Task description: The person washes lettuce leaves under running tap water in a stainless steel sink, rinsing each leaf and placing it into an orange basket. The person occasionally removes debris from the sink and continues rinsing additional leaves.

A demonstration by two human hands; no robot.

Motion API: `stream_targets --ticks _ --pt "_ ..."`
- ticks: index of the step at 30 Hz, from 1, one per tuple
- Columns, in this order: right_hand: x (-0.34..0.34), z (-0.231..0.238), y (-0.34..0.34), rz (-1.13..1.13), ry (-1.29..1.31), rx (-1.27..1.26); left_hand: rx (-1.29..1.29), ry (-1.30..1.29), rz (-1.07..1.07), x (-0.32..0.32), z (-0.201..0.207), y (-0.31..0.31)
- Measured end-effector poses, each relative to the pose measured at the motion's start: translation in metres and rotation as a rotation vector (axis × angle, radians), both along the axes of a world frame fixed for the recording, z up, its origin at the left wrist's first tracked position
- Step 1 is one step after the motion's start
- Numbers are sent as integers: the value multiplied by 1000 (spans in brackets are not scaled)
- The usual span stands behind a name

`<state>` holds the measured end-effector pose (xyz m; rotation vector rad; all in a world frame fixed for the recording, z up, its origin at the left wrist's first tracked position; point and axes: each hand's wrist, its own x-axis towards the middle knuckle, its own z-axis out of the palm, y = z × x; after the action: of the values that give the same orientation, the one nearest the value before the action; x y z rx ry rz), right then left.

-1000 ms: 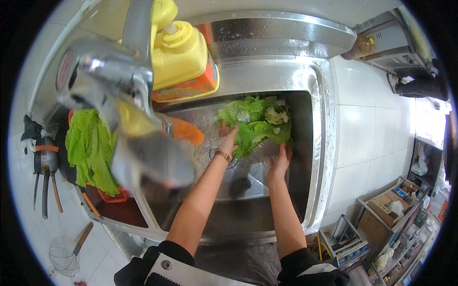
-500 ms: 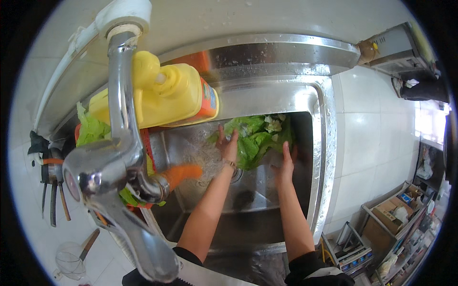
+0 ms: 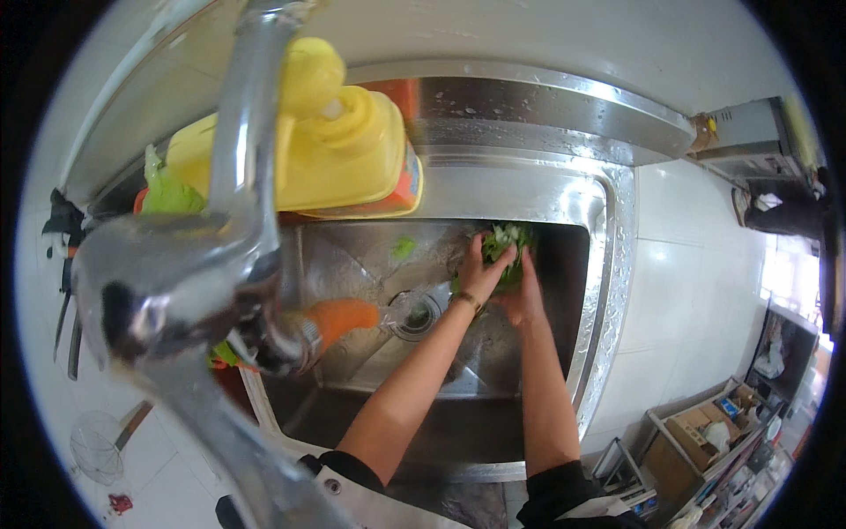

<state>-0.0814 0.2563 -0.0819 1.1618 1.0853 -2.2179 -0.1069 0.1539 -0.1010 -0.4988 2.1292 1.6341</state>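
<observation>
Both my hands are closed around a gathered bunch of leafy lettuce [image 3: 508, 240] in the far right part of the steel sink [image 3: 346, 257]. My left hand [image 3: 484, 273], with a band at its wrist, presses the bunch from the left, thumb and fingers around the leaves. My right hand [image 3: 527, 295] cups it from the right, and its fingers are partly hidden. Pale stem ends show on top of the bunch. A loose green leaf scrap [image 3: 404, 248] lies on the sink bottom, left of my hands. Water runs from the orange spout hose [image 3: 345, 321] beside the drain [image 3: 416, 315].
A large chrome tap [image 3: 181, 300] fills the left foreground. Behind it lies a yellow pump jug [image 3: 348, 163] on the sink's back ledge, near more lettuce [image 3: 169, 187]. A wire strainer [image 3: 97, 448] hangs at lower left. Shelves with boxes [image 3: 705, 432] stand at lower right.
My hands have come together, squeezing the spread lettuce leaves into a compact bunch. My left hand moved right. The view has shifted, and the drain and a loose leaf scrap now show.
</observation>
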Motion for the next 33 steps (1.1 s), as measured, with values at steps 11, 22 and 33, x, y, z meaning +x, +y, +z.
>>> stream_targets --ticks 11,22,33 --pt "171 150 -26 -198 463 252 367 566 -149 143 164 -52" --pt "213 202 -58 80 538 50 458 652 24 192 209 -104" --pt "303 203 -331 911 1058 -44 118 961 616 390 259 -367"
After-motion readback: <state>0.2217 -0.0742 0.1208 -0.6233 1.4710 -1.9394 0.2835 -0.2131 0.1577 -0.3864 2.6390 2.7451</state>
